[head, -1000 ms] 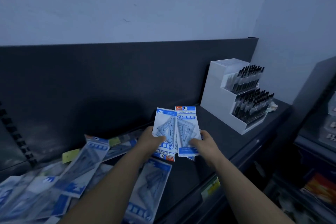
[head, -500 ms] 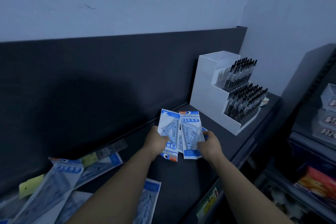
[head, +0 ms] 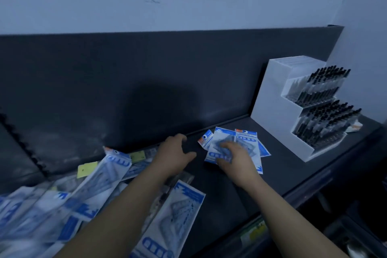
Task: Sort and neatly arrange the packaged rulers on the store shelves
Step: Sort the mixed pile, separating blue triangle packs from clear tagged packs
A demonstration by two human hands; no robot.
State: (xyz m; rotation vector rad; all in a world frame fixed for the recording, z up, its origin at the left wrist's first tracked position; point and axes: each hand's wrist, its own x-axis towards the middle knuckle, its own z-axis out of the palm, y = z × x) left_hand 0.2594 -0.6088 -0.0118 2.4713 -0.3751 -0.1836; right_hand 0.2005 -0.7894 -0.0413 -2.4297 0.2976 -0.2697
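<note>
Head view: right hand [head: 234, 159] rests on ruler packs [head: 246, 140]; blue-white print unreadable

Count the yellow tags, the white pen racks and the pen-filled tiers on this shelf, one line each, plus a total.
Yellow tags: 2
White pen rack: 1
Pen-filled tiers: 2
Total: 5
</note>
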